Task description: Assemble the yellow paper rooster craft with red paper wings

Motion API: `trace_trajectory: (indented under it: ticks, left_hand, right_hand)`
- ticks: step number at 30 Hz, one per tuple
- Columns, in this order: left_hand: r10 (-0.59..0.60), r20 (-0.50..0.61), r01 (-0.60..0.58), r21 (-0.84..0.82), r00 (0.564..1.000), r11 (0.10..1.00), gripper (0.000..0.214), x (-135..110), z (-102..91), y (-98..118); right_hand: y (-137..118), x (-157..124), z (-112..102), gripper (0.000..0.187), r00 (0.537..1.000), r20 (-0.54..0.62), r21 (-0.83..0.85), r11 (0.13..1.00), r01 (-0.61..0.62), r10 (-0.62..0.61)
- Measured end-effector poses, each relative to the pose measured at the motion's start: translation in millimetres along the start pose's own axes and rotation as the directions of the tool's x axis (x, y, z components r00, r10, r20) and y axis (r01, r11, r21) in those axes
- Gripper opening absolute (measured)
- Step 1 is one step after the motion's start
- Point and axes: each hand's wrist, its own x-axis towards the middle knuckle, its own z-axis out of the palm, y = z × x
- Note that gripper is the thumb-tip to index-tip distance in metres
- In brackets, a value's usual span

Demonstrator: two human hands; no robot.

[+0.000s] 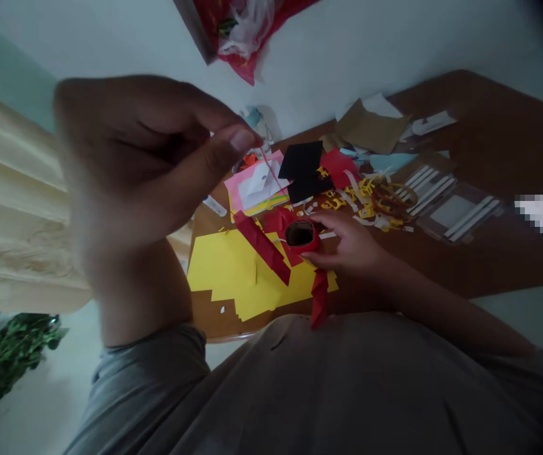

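Clearly, the tube [302, 236] lies down and right of the left hand [157, 151], its open end facing up and its long axis roughly along the line of sight. Over the yellow paper [226, 265], the right hand [347, 243] reaches in low, thumb and fingers clamped on the tube's side. Raised nearer the camera, the left thumb and finger pinch a thread [272, 169] slanting tubeward, its far end unclear.
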Motion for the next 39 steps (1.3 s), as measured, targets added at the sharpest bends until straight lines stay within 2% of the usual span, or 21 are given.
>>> trace_trajectory:
  ticks: [1, 3, 4, 6, 7, 8, 10, 11, 13, 20, 24, 28, 35, 39]
  left_hand:
    - [-0.17, -0.161, 0.159, -0.077, 0.972, 0.984, 0.041, 1.5, 1.0, 2.3]
    - [-0.358, -0.301, 0.327, -0.15, 0.884, 0.933, 0.029, 7.4, 8.0, 15.2]
    - [-0.416, -0.305, 0.383, -0.163, 0.857, 0.909, 0.022, 11.4, 13.3, 24.5]
    - [-0.6, -0.296, 0.55, -0.239, 0.743, 0.8, 0.018, 20.2, 25.2, 43.3]
    - [-0.63, -0.249, 0.571, -0.272, 0.736, 0.775, 0.019, 24.3, 31.0, 50.7]
    - [-0.622, -0.199, 0.563, -0.284, 0.757, 0.776, 0.015, 27.7, 36.4, 55.9]
    - [-0.514, -0.099, 0.462, -0.322, 0.852, 0.827, 0.009, 31.9, 45.7, 60.0]
    - [-0.461, -0.054, 0.419, -0.336, 0.886, 0.844, 0.008, 32.8, 49.6, 60.0]
    - [-0.412, 0.034, 0.396, -0.353, 0.911, 0.847, 0.011, 33.1, 56.2, 59.0]
    - [-0.455, 0.259, 0.516, -0.268, 0.852, 0.814, 0.033, 31.9, 68.9, 67.9]
    - [-0.456, 0.239, 0.51, -0.27, 0.857, 0.817, 0.031, 30.2, 70.3, 72.3]
    - [-0.443, 0.192, 0.482, -0.298, 0.876, 0.824, 0.028, 29.7, 71.3, 75.9]
    - [-0.438, 0.347, 0.504, -0.129, 0.829, 0.854, 0.031, 32.1, 87.0, 88.2]
    - [-0.409, 0.382, 0.471, -0.081, 0.829, 0.878, 0.036, 27.5, 102.8, 94.4]
  right_hand:
    - [0.3, 0.2, -0.3, 0.057, 1.0, -0.004, 0.001, 1.0, 0.003, -0.003]
    - [0.6, 0.6, -0.8, 0.057, 1.0, -0.003, 0.006, 1.0, 0.0, 0.0]
    - [0.6, 0.7, -1.0, 0.058, 1.0, 0.0, 0.008, 1.0, -0.004, 0.004]
    - [0.2, 0.5, -1.3, 0.059, 1.0, -0.003, 0.006, 1.0, -0.012, 0.012]
    - [-0.2, 0.4, -1.3, 0.06, 1.0, -0.008, 0.001, 1.0, -0.01, 0.01]
    - [-0.8, 0.3, -1.4, 0.061, 1.0, -0.012, -0.002, 1.0, -0.002, 0.002]
    - [-2.6, 0.4, -1.5, 0.061, 1.0, -0.012, 0.0, 1.0, 0.028, -0.028]
    - [-3.9, 0.6, -1.5, 0.06, 0.999, -0.009, 0.004, 0.999, 0.047, -0.047]
    - [-6.8, 1.2, -1.7, 0.058, 0.997, -0.004, 0.011, 0.997, 0.081, -0.081]
    - [-11.7, 1.2, -1.8, 0.057, 0.989, -0.041, -0.039, 0.989, 0.144, -0.145]
    - [-10.1, -1.1, -1.0, 0.056, 0.972, -0.089, -0.091, 0.974, 0.209, -0.217]
    - [-10.1, -0.8, -0.6, 0.059, 0.97, -0.086, -0.108, 0.97, 0.218, -0.227]
    - [-10.9, -0.8, -4.4, 0.069, 0.954, -0.102, -0.14, 0.954, 0.266, -0.281]
    - [-9.3, -1.3, -4.3, 0.065, 0.943, -0.092, -0.215, 0.932, 0.293, -0.318]
